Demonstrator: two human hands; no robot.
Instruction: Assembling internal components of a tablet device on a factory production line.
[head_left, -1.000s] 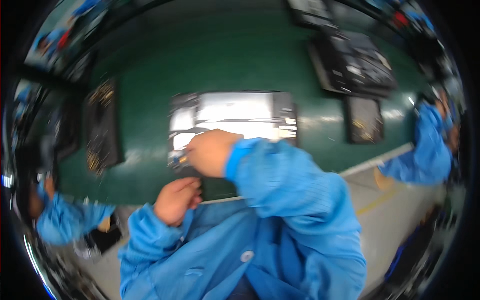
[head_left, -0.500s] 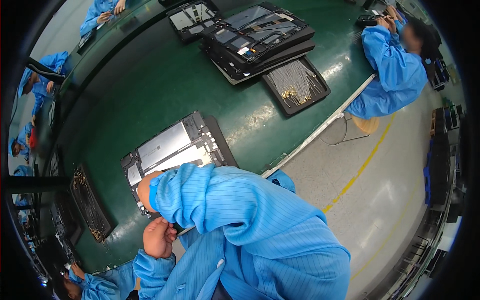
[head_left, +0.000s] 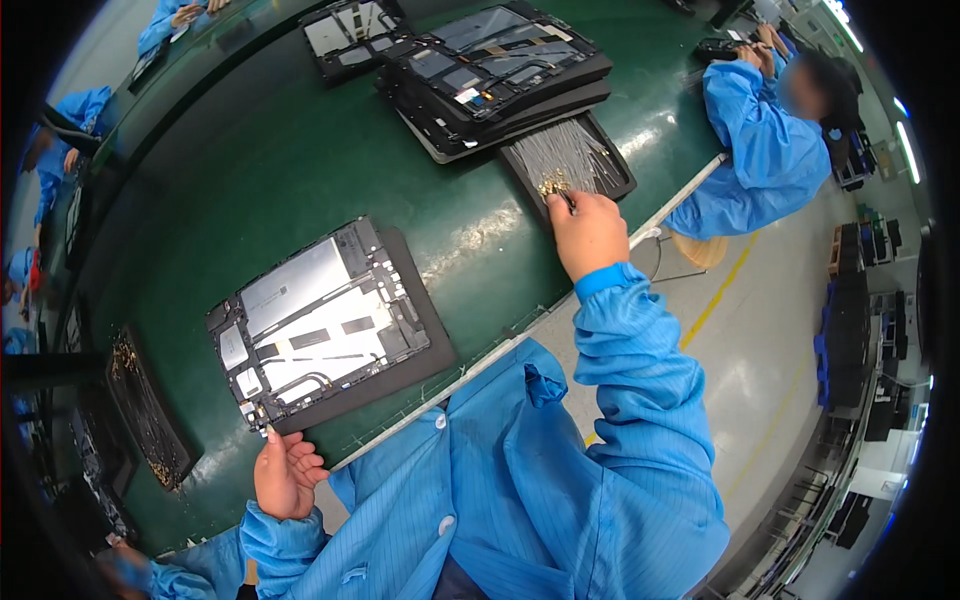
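My right hand (head_left: 592,238) is over the near end of a black tray (head_left: 622,188) of thin grey cables (head_left: 570,150) with gold-coloured ends. Its fingers are closed on a slim dark tool that looks like tweezers (head_left: 569,201), mostly hidden by the hand, its tip among the cable ends. An opened tablet (head_left: 300,290) with silver battery panels and a black frame lies on a dark foam pad (head_left: 420,290). At the tablet's near left corner, my left hand (head_left: 284,478) has its thumb tip against the edge, the other fingers loosely curled and apart from it.
Opened tablets and foam pads form a stack (head_left: 490,80) behind the cable tray, with another opened device (head_left: 352,40) beside it. A second dark tray of cables (head_left: 150,410) lies at the left. A co-worker in blue (head_left: 760,150) sits at the right along the green table (head_left: 200,220).
My right hand has swung from over the tablet to the cable tray at the far right, uncovering the tablet. My left hand's fingers have loosened at the corner. The view has shifted slightly.
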